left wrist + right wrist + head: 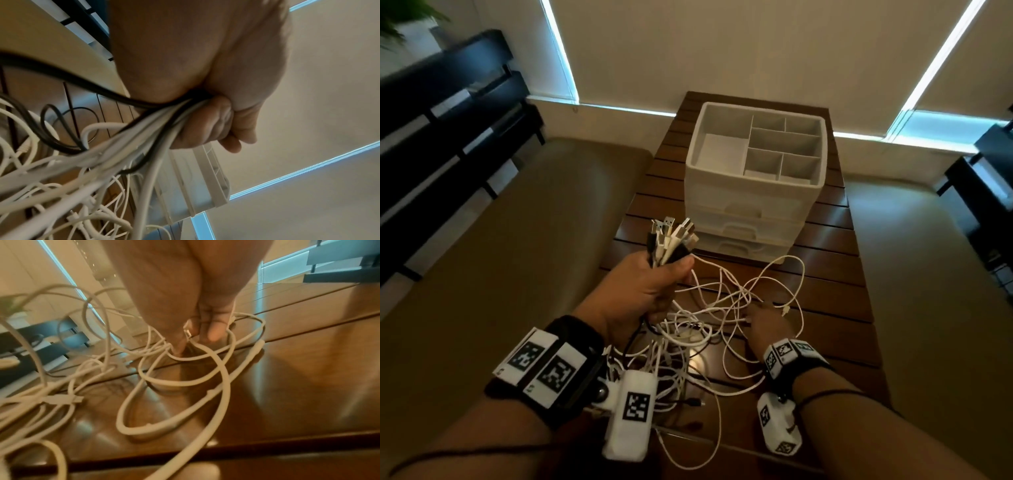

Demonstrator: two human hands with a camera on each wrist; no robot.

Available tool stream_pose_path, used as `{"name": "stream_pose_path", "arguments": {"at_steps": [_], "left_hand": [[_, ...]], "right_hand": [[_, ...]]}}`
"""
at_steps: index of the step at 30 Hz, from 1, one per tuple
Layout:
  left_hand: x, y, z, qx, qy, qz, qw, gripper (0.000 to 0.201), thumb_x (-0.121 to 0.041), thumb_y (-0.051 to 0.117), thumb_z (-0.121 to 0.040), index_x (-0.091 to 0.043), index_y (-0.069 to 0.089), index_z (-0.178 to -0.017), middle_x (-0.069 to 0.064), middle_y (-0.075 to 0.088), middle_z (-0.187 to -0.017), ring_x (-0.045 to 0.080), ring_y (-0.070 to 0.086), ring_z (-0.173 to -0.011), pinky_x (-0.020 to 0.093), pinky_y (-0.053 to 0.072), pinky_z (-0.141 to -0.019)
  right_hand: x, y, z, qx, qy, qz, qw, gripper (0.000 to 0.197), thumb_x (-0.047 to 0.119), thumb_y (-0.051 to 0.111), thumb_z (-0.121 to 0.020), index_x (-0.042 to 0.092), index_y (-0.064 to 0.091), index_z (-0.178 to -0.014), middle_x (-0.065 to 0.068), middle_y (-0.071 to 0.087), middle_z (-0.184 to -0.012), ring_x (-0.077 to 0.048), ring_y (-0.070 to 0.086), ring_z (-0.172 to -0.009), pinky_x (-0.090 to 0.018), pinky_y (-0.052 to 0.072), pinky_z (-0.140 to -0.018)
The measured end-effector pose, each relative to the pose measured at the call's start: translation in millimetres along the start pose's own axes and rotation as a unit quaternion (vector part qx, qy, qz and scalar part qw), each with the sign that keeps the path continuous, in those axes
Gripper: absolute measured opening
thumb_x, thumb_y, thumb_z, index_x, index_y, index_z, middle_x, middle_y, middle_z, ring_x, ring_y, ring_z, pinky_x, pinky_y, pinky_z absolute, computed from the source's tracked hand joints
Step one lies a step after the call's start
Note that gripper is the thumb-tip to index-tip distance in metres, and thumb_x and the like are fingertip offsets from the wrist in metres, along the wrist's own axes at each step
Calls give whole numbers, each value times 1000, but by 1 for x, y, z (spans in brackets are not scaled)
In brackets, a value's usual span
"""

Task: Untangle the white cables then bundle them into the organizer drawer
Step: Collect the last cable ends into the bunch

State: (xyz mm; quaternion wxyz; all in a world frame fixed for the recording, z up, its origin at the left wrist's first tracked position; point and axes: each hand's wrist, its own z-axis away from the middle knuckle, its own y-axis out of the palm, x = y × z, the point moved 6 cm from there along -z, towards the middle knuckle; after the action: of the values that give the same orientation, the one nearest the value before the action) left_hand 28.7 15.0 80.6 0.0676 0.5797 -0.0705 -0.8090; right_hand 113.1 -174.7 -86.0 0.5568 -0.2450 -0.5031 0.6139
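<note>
My left hand [666,274] is raised above the table and grips a bundle of cable ends [671,236], mostly white with a black one, plugs pointing up. In the left wrist view the fingers [207,123] curl round those cables [144,134]. The rest of the white cables [709,329] hang down into a tangled heap on the table. My right hand [755,313] is low in the heap and pinches a small connector [188,333] of one white cable between thumb and finger. The white organizer [753,202] stands beyond, drawers closed, its top tray of compartments empty.
The dark slatted wooden table [832,308] is narrow, with beige cushions on the left [517,240] and right [935,274]. Dark shelving [448,113] stands at the far left. Loose cable loops [174,402] spread towards the table's near edge.
</note>
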Motion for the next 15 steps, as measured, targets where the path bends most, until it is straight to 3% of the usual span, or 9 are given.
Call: {"name": "stream_pose_path", "arguments": {"at_steps": [4, 8, 11, 15], "left_hand": [[3, -6, -3, -22, 15, -12, 1000, 26, -35, 65, -79, -11, 57, -75, -1, 25, -52, 9, 22, -40, 19, 21, -37], [2, -4, -13, -31, 23, -35, 999, 24, -30, 64, -86, -7, 56, -83, -10, 35, -44, 5, 26, -37, 18, 23, -38], [-2, 4, -21, -34, 28, -49, 998, 21, -22, 63, -91, -1, 59, -94, -10, 42, -45, 4, 32, -38, 18, 28, -38], [-7, 23, -30, -24, 39, -65, 997, 15, -15, 62, -93, 0, 64, -93, -7, 57, -56, 1, 48, -41, 14, 37, -40]], "right_hand": [[-6, -1, -3, 4, 13, 39, 999, 24, 24, 54, -89, 22, 64, -111, -7, 55, -120, -28, 57, -107, -37, 50, -91], [16, -49, 11, 4, -27, -39, 999, 6, 23, 63, -81, 20, 63, -87, -4, 65, -93, -25, 63, -91, -29, 49, -74], [39, -109, 35, -44, -90, -116, 988, 6, 19, 67, -83, 18, 69, -89, 3, 65, -83, -15, 62, -80, -28, 49, -72], [67, -165, 68, -8, -157, -191, 969, 9, 22, 67, -87, 14, 68, -90, -3, 68, -84, -17, 63, -76, -33, 51, -71]]}}
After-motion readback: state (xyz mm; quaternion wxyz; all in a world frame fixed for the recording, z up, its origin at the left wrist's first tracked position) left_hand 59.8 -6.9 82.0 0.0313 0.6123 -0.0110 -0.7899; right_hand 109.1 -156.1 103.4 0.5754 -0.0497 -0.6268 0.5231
